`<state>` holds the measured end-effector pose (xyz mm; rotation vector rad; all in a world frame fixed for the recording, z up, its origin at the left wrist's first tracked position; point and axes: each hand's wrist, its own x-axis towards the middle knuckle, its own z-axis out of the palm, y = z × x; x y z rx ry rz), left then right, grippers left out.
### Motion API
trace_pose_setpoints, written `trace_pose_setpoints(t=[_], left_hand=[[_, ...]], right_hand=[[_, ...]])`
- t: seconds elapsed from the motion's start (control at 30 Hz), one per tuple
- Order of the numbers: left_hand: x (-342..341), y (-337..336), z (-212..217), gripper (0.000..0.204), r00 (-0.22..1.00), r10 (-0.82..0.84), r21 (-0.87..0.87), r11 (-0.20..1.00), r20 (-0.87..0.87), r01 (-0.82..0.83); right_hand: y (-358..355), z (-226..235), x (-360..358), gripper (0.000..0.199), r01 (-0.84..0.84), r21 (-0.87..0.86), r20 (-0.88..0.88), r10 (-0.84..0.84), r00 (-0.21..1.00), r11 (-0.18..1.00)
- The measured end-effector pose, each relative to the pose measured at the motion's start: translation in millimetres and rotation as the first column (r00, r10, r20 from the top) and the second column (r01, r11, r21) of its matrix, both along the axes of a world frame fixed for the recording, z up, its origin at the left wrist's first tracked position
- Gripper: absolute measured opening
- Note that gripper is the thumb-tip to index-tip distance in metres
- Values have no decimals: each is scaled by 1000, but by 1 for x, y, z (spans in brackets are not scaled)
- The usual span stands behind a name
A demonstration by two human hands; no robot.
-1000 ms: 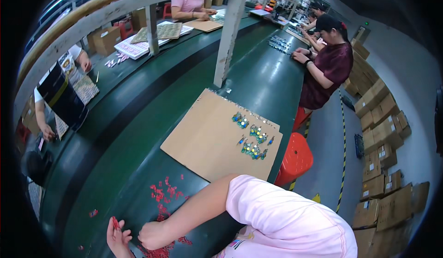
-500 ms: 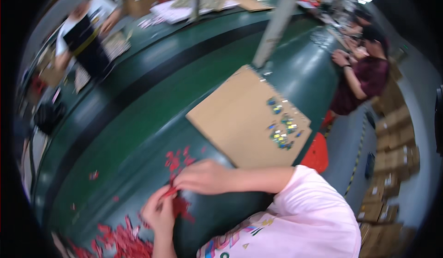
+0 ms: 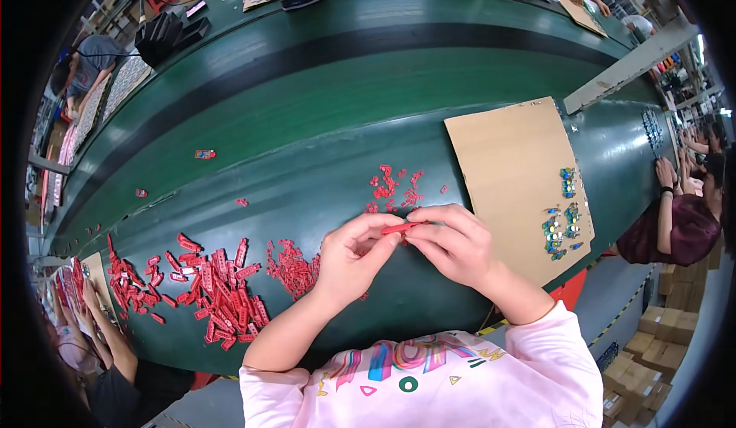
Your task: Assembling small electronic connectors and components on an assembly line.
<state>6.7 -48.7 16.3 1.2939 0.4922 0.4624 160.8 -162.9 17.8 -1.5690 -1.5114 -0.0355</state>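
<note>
Between my two hands is a slim red plastic piece (image 3: 395, 229), held level above the green work surface. My left hand (image 3: 354, 258) pinches its left end between thumb and fingers. Fingers of my right hand (image 3: 454, 238) close on its right end and partly cover it. Just beyond my fingertips lie loose small red parts (image 3: 387, 186). Beside my left wrist is a heap of tiny red parts (image 3: 291, 268). Farther left, a larger pile of long red plastic pieces (image 3: 218, 286) is spread out, with another group of red pieces (image 3: 134, 286) past it.
A cardboard sheet (image 3: 506, 167) lies to my right, bearing several small blue, green and yellow parts (image 3: 563, 225). Beyond runs a green conveyor belt (image 3: 345, 91) with a few stray pieces. A metal post (image 3: 632, 64) rises at far right. Co-workers sit on both sides.
My view has turned and levelled, so the red piles at left now show fully and the cardboard sits farther right. Both hands stay together on a red piece.
</note>
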Motion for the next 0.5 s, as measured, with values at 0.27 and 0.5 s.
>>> trace_pose_setpoints(t=[0.27, 0.5], left_hand=[[-3, 0, 5, 22, 996, 81, -166, 982, -30, -85], [-4, -5, 15, 28, 994, 81, -122, 988, -76, -90]], right_hand=[[-2, 1, 3, 13, -70, -55, -158, 61, 986, 996], [-6, -4, 9, 14, -89, -2, -156, 88, 984, 996]])
